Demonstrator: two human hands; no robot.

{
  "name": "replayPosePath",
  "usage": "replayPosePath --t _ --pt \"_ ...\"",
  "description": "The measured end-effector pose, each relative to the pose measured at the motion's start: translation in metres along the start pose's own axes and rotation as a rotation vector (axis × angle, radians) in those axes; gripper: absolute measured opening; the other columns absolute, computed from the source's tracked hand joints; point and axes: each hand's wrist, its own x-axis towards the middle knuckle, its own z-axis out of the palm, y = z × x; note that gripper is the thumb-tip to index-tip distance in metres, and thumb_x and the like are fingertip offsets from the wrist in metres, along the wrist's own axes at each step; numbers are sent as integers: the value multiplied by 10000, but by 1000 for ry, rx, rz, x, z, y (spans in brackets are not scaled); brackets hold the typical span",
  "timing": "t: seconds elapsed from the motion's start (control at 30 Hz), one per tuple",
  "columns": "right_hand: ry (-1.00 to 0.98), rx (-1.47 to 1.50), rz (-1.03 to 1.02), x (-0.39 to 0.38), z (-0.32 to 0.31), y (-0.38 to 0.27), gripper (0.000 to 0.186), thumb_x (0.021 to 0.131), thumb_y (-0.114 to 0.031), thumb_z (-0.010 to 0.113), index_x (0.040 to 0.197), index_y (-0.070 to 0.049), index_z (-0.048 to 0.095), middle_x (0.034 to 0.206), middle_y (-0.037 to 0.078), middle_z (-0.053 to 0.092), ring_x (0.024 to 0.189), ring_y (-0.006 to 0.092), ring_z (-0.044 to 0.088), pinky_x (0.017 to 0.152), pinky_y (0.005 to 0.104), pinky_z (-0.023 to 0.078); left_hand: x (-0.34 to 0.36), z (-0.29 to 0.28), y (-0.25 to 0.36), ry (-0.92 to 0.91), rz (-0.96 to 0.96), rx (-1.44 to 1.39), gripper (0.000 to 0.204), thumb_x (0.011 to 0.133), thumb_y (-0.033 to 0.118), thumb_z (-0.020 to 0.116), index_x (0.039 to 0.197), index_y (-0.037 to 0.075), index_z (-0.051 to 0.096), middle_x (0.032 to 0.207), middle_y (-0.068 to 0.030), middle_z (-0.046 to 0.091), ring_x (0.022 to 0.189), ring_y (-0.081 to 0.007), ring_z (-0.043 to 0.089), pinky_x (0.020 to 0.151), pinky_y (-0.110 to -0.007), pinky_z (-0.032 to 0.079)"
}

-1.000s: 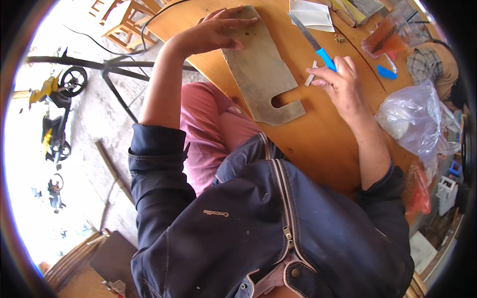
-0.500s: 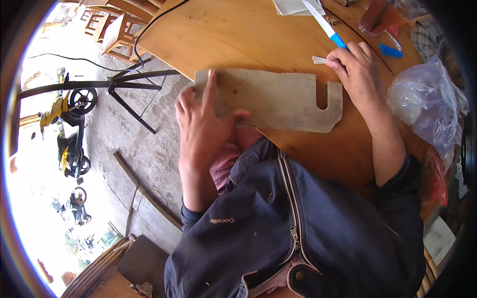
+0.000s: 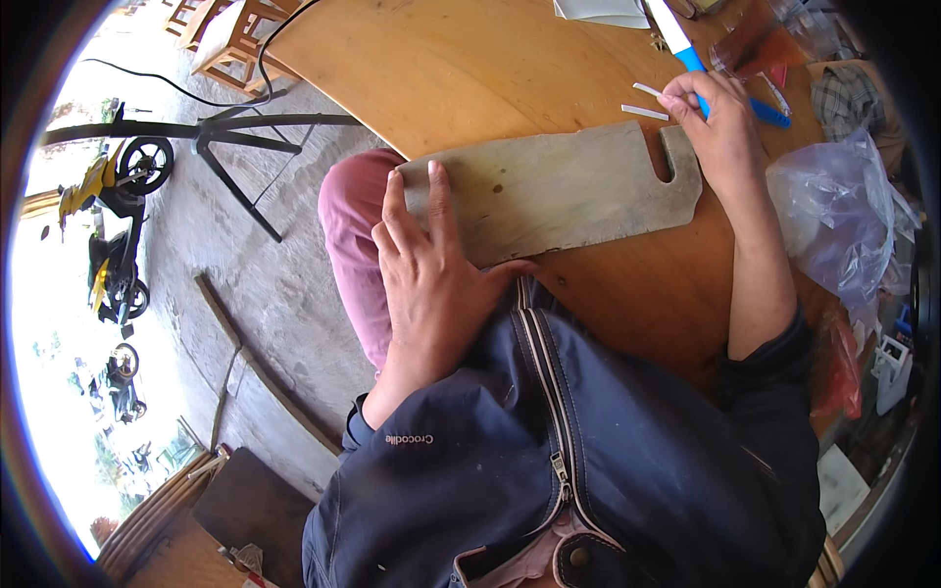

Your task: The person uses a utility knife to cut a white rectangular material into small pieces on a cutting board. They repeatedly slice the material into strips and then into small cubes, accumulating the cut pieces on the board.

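My left hand point(image 3: 436, 260) lies spread on the left end of a flat grey plate point(image 3: 539, 186), fingertips on its face, thumb along the lower edge. The plate is crosswise on the wooden table edge, its slotted end to the right. Above that end, my right hand point(image 3: 720, 132) is closed around a knife point(image 3: 689, 59) with a blue handle, blade pointing away; thumb and forefinger also pinch the end of a thin white strip point(image 3: 645, 90). A second white strip point(image 3: 644, 112) is just below. A loose blue piece point(image 3: 769, 115) is partly behind the hand.
The wooden table point(image 3: 392, 69) bears white paper point(image 3: 598, 8), glasses of brown liquid point(image 3: 750, 44), a clear plastic bag point(image 3: 823, 216) and a red bag point(image 3: 838, 372). At left are wooden stools point(image 3: 230, 54), a black metal frame point(image 3: 225, 132), a cable and parked motorbikes point(image 3: 127, 196).
My left hand has moved down toward me, turning the plate from diagonal to crosswise. My right hand has risen slightly. Two separate white strips show now.
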Motion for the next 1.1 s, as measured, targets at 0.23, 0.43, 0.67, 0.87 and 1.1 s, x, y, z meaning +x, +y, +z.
replayPosePath --t 0.23,0.43,0.67,0.87,1.1 --pt "-297 177 -163 -9 -18 -54 99 880 -151 762 914 -72 714 817 61 630 858 264 557 788 400 466 9 9 11 58 19 0 1242 592 618 895 1584 91 368 1551 -318 291 1306 -490 431 1064 -540 427" --pt "-235 221 -257 -17 1 -59 104 879 -122 757 970 -71 747 788 70 608 810 261 533 754 383 463 8 -5 21 18 4 44 1244 577 591 903 1598 127 366 1565 -308 273 1314 -459 403 1100 -547 358" --pt "-162 290 -95 -17 -40 -55 245 1012 -112 631 1226 -62 739 1032 90 736 877 195 611 796 298 466 26 -39 22 -69 494 -808 458 845 370 841 1100 6 733 1186 -208 678 1050 -324 675 862 -411 548" --pt "-123 469 226 -66 -40 -48 277 1028 -27 561 1267 13 695 1170 71 706 971 111 598 879 240 465 5 -41 116 -579 769 -2310 132 891 85 625 1020 65 609 975 -129 555 934 -333 568 798 -457 434" --pt "74 247 -82 -77 -20 -18 307 983 33 578 1256 -11 710 1052 60 679 837 147 539 761 268 451 -9 -41 144 -565 833 -2418 55 914 59 618 865 40 633 906 -95 547 789 -277 597 667 -391 467"
